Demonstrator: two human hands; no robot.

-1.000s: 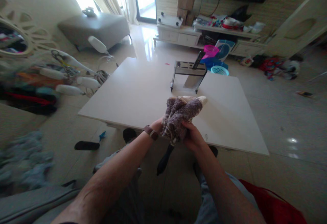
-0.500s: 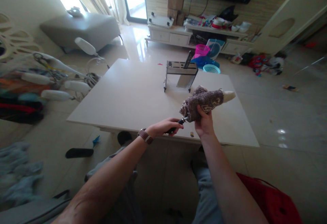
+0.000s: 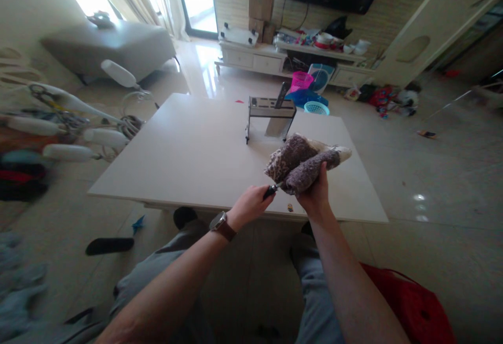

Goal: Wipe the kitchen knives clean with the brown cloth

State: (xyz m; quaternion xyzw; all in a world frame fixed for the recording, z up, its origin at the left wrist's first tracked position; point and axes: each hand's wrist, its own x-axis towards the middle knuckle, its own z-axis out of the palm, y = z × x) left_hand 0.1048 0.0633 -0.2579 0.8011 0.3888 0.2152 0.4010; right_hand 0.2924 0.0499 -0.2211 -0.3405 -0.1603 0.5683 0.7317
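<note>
My left hand (image 3: 249, 205) is closed around the black handle of a knife (image 3: 271, 191). Only a short bit of metal shows beyond the handle; the blade is hidden in a folded brown and cream towel (image 3: 293, 156). From below and the right, my right hand (image 3: 315, 193) grips the towel, its thumb against the outside. The towel is held over the near right part of the white table (image 3: 188, 150). Behind it stands a knife rack (image 3: 271, 106) with a dark frame, and a black handle sticks up from its top.
A small yellow sticker-like item (image 3: 290, 208) lies by the table's near edge. White lamp shades (image 3: 118, 74) crowd the left side. Past the table are a pink basket (image 3: 302, 80), a light blue basket (image 3: 316, 108) and a TV cabinet (image 3: 251, 58). A red bag (image 3: 408, 302) is at lower right.
The towel has turned in my hands, so its two folded sides now show with a groove between them. My left wrist has rotated, bringing the watch face into view. The camera view has shifted slightly.
</note>
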